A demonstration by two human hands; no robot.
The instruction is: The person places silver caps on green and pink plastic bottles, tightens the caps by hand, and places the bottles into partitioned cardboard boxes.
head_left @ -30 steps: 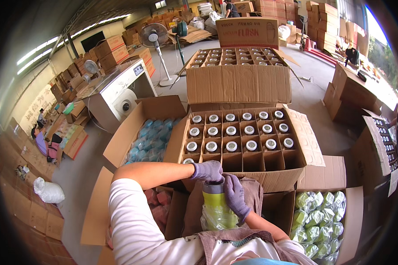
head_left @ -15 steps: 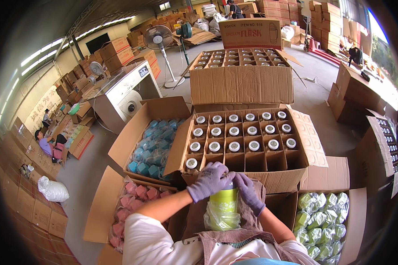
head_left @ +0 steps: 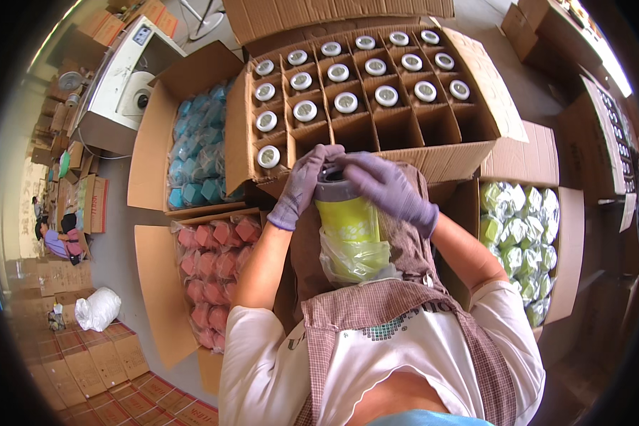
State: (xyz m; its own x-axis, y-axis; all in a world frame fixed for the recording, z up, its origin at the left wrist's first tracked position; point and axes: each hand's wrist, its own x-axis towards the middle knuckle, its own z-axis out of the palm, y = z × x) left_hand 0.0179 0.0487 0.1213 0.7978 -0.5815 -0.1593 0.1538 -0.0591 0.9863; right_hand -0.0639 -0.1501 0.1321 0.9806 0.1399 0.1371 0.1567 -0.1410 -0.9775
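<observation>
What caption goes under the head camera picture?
Gloved hands at the top of a green flask, beside a divided carton.

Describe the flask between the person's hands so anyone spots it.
Find the divided carton at top centre. Just below, between left hand and right hand, is the flask, plastic bunched around its lower part. Unlike the carton's white tops, it shows a green side.
</observation>
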